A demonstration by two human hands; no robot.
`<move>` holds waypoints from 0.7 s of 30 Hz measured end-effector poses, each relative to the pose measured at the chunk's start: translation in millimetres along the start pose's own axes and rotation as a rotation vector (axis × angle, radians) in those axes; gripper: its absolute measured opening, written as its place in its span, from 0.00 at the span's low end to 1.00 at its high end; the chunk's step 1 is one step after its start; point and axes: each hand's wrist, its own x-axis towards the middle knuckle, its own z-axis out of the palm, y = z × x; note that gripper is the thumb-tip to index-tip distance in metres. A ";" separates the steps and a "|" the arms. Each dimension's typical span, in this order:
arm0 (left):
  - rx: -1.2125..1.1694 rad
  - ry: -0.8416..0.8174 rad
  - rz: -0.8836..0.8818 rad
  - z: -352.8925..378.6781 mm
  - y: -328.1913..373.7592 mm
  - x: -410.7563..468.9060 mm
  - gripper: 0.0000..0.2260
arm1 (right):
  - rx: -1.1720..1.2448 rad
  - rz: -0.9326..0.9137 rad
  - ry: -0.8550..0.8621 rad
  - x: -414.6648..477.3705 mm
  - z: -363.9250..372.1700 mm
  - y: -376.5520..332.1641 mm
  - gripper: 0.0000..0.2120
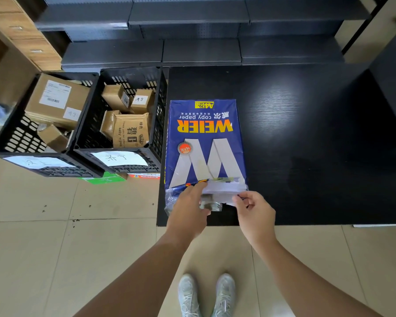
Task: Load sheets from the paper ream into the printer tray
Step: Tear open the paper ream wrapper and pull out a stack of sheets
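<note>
My blue "WEIER copy paper" ream [205, 143] lies on the black table [306, 145]. My left hand [188, 211] and right hand [255, 212] both pinch its torn wrapper. Black crates [82, 156] of boxes sit beside it.

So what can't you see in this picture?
- Printer tray: nowhere in the head view.
- Sheets inside the paper ream: hidden by the blue wrapper; only the torn near end shows.
- Left hand fingers: tips tucked under the torn wrapper, so the grip is unclear.
- Left crate contents: lower boxes covered by the top box.
</note>
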 end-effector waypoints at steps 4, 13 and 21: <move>0.013 -0.007 0.001 -0.3 -0.9 1.7 0.30 | 0.022 0.056 0.121 5.9 -5.5 -1.5 0.07; 0.049 0.028 0.012 -1.1 -0.8 5.7 0.28 | 0.020 0.067 0.126 8.1 -2.8 -7.2 0.07; 0.060 0.030 0.019 0.5 -2.5 6.4 0.28 | -0.060 0.007 0.123 11.2 -0.1 -5.7 0.13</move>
